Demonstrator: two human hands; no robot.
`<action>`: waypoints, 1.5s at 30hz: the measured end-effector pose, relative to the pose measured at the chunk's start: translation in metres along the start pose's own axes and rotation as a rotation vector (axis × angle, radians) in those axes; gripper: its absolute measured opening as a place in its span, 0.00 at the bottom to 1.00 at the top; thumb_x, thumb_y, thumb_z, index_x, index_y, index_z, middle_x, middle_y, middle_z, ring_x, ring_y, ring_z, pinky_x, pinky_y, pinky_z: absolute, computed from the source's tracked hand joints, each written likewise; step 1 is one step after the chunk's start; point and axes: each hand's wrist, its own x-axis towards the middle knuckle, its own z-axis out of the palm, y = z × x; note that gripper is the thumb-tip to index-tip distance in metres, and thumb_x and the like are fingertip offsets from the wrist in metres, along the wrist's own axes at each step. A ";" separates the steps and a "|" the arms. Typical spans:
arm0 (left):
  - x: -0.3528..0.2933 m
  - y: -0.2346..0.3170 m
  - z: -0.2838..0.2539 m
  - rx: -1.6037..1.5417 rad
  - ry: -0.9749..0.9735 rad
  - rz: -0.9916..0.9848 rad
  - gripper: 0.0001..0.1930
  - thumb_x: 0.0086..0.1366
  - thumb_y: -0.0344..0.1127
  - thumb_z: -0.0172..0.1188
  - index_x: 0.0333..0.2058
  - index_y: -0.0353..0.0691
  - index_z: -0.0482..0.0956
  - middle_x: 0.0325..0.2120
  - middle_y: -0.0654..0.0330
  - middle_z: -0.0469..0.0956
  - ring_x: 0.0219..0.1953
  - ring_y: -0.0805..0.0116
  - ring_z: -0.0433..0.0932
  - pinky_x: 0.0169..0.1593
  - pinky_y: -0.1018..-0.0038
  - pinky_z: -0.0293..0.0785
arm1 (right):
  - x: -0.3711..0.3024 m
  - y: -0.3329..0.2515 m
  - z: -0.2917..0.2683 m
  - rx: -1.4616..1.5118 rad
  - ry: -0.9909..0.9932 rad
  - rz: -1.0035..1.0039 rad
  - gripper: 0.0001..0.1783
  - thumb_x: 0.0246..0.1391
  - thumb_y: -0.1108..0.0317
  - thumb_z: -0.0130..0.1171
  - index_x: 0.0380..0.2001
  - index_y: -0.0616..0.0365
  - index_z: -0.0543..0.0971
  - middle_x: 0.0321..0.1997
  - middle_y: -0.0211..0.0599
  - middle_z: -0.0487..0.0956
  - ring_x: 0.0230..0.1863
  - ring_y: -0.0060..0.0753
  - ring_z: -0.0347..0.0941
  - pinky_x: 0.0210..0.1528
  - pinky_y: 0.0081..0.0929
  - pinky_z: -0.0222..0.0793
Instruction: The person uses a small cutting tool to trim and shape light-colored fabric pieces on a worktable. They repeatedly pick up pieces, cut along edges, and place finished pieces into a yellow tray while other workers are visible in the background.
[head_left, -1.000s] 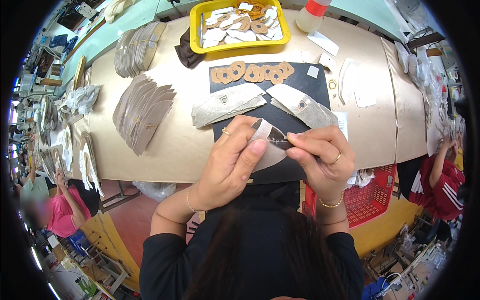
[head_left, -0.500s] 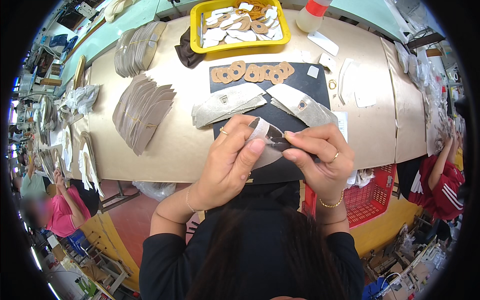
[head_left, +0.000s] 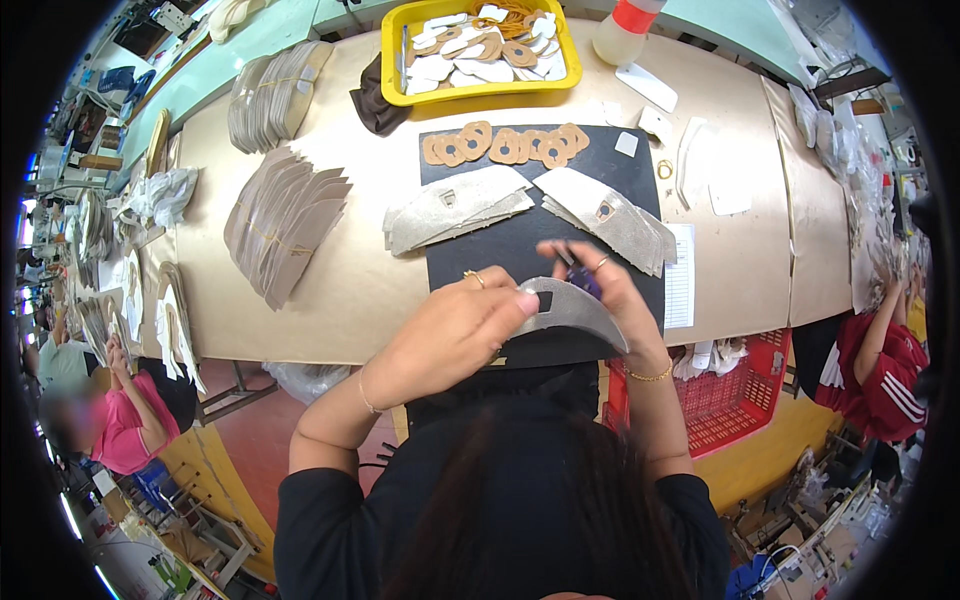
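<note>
Between thumb and fingers, my left hand grips a curved grey shoe-upper piece with a small dark rectangular cut-out near my thumb. My right hand is closed beyond the piece's right end, round a small purple and dark tool, perhaps snips, blurred by motion. Both hands are above a black mat. Just past them lie two fanned stacks of silvery-grey pieces, the left stack and the right stack. Farther up the mat, tan ring-shaped patches lie in a row.
A yellow tray of white and tan cut-outs stands at the far side. Bundled grey-brown pieces lie on the left. A printed sheet rests right of the mat; a red crate stands below the table edge. Co-workers sit at both sides.
The grey piece, folded between both hands before, now lies opened out in my left hand. My right hand has let go of its edge and holds the purple tool.
</note>
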 end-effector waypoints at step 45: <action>0.057 -0.058 0.001 -0.547 0.026 -0.260 0.16 0.67 0.27 0.59 0.52 0.32 0.74 0.36 0.59 0.79 0.35 0.70 0.85 0.32 0.79 0.81 | -0.012 0.027 -0.001 -1.002 -0.082 -0.073 0.12 0.48 0.71 0.66 0.38 0.53 0.85 0.33 0.35 0.83 0.37 0.41 0.74 0.43 0.34 0.72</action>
